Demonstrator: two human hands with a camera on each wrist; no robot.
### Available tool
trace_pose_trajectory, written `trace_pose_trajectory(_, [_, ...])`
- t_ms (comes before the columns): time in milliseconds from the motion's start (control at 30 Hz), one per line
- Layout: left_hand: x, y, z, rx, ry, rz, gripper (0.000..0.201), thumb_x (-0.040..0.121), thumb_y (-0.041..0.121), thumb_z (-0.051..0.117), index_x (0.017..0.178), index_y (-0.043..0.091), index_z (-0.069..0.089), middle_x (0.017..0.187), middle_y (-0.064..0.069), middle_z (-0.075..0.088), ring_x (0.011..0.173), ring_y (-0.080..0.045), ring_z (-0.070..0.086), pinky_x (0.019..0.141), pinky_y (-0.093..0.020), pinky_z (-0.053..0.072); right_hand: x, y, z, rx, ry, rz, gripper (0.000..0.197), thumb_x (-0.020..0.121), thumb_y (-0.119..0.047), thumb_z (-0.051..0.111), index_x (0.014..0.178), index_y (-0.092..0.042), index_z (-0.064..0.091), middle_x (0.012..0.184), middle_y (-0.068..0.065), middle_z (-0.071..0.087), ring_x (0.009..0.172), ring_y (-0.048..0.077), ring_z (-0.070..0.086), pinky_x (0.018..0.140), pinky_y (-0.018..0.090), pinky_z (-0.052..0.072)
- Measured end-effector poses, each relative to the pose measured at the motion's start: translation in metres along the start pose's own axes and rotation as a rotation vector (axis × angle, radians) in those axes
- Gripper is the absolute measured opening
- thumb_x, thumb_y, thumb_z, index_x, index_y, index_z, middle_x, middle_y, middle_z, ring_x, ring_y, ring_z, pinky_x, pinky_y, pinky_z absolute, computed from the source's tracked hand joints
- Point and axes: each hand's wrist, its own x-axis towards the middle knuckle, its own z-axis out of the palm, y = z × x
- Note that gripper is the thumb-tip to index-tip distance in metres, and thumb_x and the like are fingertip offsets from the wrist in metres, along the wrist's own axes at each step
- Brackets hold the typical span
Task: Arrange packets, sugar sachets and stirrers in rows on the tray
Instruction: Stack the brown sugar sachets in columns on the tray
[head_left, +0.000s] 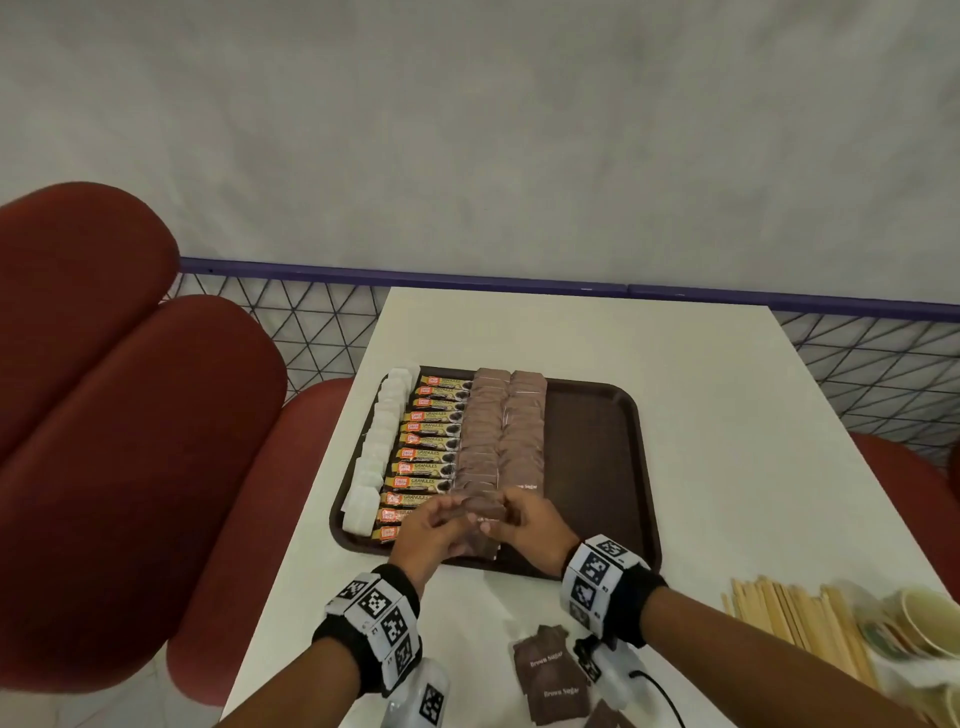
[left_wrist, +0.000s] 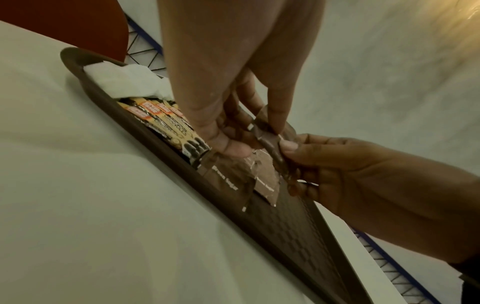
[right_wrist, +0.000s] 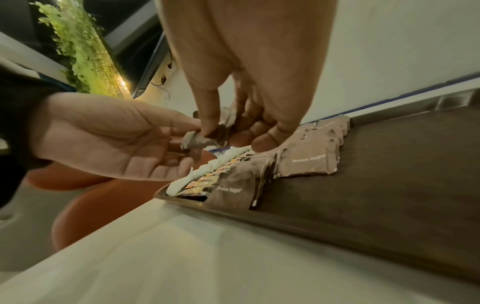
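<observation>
A dark brown tray (head_left: 589, 457) lies on the white table. Its left half carries a row of white sachets (head_left: 379, 447), a row of yellow coffee granule packets (head_left: 427, 441) and two rows of brown sugar sachets (head_left: 501, 431). Both hands hover over the tray's near edge. Between them is a small bunch of brown sugar sachets (head_left: 485, 508). My left hand (head_left: 441, 519) pinches it from the left, my right hand (head_left: 524, 514) from the right. The left wrist view shows the held sachets (left_wrist: 265, 135) just above the near end of the brown rows (left_wrist: 228, 176). From the right wrist, the crumpled bunch (right_wrist: 197, 140) shows under my right fingers (right_wrist: 210, 121).
Loose brown sugar sachets (head_left: 550, 670) lie on the table near me. Wooden stirrers (head_left: 800, 618) and paper cups (head_left: 924, 623) sit at the near right. The tray's right half (right_wrist: 389, 164) is bare. Red seats (head_left: 104, 415) stand left of the table, with a mesh railing (head_left: 311, 322) behind.
</observation>
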Motion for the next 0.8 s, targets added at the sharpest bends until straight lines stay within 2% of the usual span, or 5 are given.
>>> trace_pose_trajectory(167, [0.001,-0.003,-0.001,0.075,0.026,-0.041,0.016,0.082,-0.001,0.064,0.090,0.012,0.060,0.089,-0.009,0.066,0.076,-0.019,0.062,0.067,-0.027,0.050,-0.001,0.015,-0.017,-0.274,0.127,0.142,0.032,0.081,-0.017,0.067,0.064,-0.029,0.043,0.085,0.006,0.058,0.077,0.017,0.050,0.072,0.027,0.040])
trace_pose_trajectory(333, [0.001,-0.004,-0.011,0.034,0.037,-0.068,0.015,0.081,-0.002,0.065,0.090,0.008,0.060,0.081,-0.006,0.066,0.069,-0.016,0.060,0.064,-0.025,0.052,0.007,0.033,-0.045,-0.343,0.248,0.276,0.002,0.082,-0.021,0.067,0.083,-0.020,0.066,0.097,0.009,0.067,0.102,0.027,0.053,0.091,0.033,0.043])
trace_pose_trajectory(400, [0.001,-0.006,-0.015,0.047,0.017,-0.084,0.015,0.080,-0.002,0.066,0.091,0.009,0.061,0.083,-0.007,0.067,0.072,-0.016,0.061,0.065,-0.026,0.051,0.014,0.035,-0.048,-0.321,0.251,0.300,0.010,0.083,-0.018,0.065,0.077,-0.026,0.061,0.097,0.010,0.067,0.101,0.028,0.057,0.089,0.033,0.046])
trace_pose_trajectory(533, [0.000,-0.011,-0.018,0.106,-0.037,-0.087,0.015,0.081,-0.003,0.064,0.092,0.008,0.063,0.083,-0.007,0.069,0.072,-0.015,0.062,0.063,-0.023,0.052,0.030,0.035,-0.043,-0.410,0.219,0.333,0.016,0.083,-0.021,0.064,0.097,-0.014,0.062,0.105,0.011,0.064,0.101,0.028,0.058,0.089,0.034,0.047])
trace_pose_trajectory(800, [-0.004,-0.026,-0.016,0.331,-0.177,-0.061,0.018,0.086,-0.004,0.057,0.087,0.013,0.062,0.079,-0.001,0.068,0.068,-0.011,0.059,0.061,-0.019,0.049,0.042,0.035,-0.035,-0.741,0.243,0.348,0.035,0.085,-0.029,0.061,0.114,-0.014,0.049,0.119,0.012,0.054,0.112,0.029,0.049,0.095,0.036,0.043])
